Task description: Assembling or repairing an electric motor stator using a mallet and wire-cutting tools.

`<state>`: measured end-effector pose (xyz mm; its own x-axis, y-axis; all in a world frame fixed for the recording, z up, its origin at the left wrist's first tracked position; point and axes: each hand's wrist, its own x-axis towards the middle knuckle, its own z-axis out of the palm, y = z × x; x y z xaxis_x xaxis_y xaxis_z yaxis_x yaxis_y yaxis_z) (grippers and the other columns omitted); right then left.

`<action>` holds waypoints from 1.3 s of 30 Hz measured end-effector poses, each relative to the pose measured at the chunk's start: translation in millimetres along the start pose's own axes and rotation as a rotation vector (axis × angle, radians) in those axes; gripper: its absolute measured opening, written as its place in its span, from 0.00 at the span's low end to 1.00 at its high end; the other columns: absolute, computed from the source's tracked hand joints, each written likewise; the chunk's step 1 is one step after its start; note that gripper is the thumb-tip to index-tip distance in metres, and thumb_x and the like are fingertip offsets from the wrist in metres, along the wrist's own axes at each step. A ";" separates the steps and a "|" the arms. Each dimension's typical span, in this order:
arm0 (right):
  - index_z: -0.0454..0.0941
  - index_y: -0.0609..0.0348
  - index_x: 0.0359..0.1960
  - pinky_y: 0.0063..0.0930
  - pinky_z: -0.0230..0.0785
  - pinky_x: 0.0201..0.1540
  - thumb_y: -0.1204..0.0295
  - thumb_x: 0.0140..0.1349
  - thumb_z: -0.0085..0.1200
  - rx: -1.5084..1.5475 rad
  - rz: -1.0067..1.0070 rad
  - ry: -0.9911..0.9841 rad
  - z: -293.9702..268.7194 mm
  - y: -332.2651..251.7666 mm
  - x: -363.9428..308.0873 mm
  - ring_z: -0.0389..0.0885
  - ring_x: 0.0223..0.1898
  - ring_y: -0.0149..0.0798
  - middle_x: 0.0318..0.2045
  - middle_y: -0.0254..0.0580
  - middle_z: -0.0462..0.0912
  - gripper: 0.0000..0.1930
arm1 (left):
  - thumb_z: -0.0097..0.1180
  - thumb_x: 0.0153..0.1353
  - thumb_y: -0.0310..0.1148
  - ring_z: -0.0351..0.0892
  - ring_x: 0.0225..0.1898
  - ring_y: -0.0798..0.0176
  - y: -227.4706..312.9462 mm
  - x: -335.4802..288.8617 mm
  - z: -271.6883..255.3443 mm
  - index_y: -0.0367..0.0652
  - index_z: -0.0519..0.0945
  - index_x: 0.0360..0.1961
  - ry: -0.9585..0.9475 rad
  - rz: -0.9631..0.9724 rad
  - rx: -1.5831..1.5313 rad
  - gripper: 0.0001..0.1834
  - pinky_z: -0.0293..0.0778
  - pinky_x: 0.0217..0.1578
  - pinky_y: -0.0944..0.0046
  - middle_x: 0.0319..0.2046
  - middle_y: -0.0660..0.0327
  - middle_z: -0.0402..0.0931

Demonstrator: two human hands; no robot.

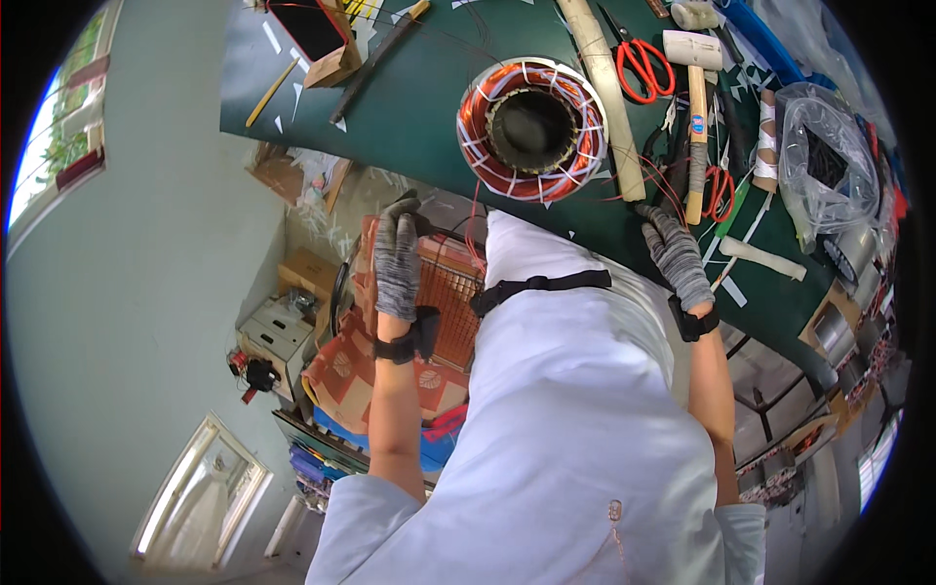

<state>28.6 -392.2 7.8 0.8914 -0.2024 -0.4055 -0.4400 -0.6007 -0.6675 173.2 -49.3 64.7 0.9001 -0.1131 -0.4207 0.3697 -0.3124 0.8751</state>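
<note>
An electric motor stator (532, 130) with red-orange copper windings and white lacing stands near the front edge of the green-topped bench (419, 107). My left hand (397, 258), in a grey knit glove, is off the bench beside a chair (444, 302) with a woven back. Its fingers stretch forward, with nothing visible in them. My right hand (675, 255), gloved alike, is at the bench's front edge, fingers extended toward the end of a pale wooden stick (606, 107). I cannot tell whether its fingertips touch the bench. Thin red wires hang from the stator over the edge.
Right of the stator lie red-handled scissors (645, 70), a white-headed mallet (695, 117) and several other tools. A clear plastic bag (829, 156) sits farther right. At the far left, a phone (310, 27) leans on a wooden block. A cardboard box (310, 273) stands on the floor.
</note>
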 end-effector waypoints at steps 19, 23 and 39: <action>0.71 0.55 0.44 0.36 0.66 0.45 0.74 0.51 0.50 -0.243 -0.084 -0.009 -30.3 41.8 -27.9 0.73 0.42 0.50 0.39 0.51 0.75 0.16 | 0.36 0.64 0.34 0.72 0.35 0.67 30.2 -84.9 42.0 0.35 0.67 0.45 0.232 0.061 -0.185 0.15 0.67 0.41 0.67 0.32 0.60 0.71; 0.72 0.55 0.44 0.33 0.67 0.43 0.73 0.51 0.51 -0.180 -0.064 -0.058 -28.1 12.8 -34.6 0.75 0.40 0.48 0.37 0.49 0.76 0.16 | 0.40 0.63 0.38 0.71 0.36 0.67 14.1 -42.8 29.7 0.35 0.67 0.45 0.201 0.024 -0.447 0.17 0.68 0.43 0.64 0.33 0.60 0.70; 0.69 0.61 0.34 0.30 0.65 0.37 0.75 0.56 0.43 0.411 -0.215 -0.175 -48.9 -180.4 20.5 0.73 0.31 0.42 0.28 0.44 0.73 0.06 | 0.43 0.61 0.35 0.68 0.47 0.64 -20.5 131.9 59.6 0.35 0.68 0.49 -0.314 -0.234 -0.252 0.18 0.62 0.49 0.68 0.44 0.56 0.70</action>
<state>131.6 -325.8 150.5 0.9506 0.0470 -0.3068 -0.2858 -0.2525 -0.9244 270.6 -114.1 -23.0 0.6865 -0.3590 -0.6323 0.6343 -0.1293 0.7622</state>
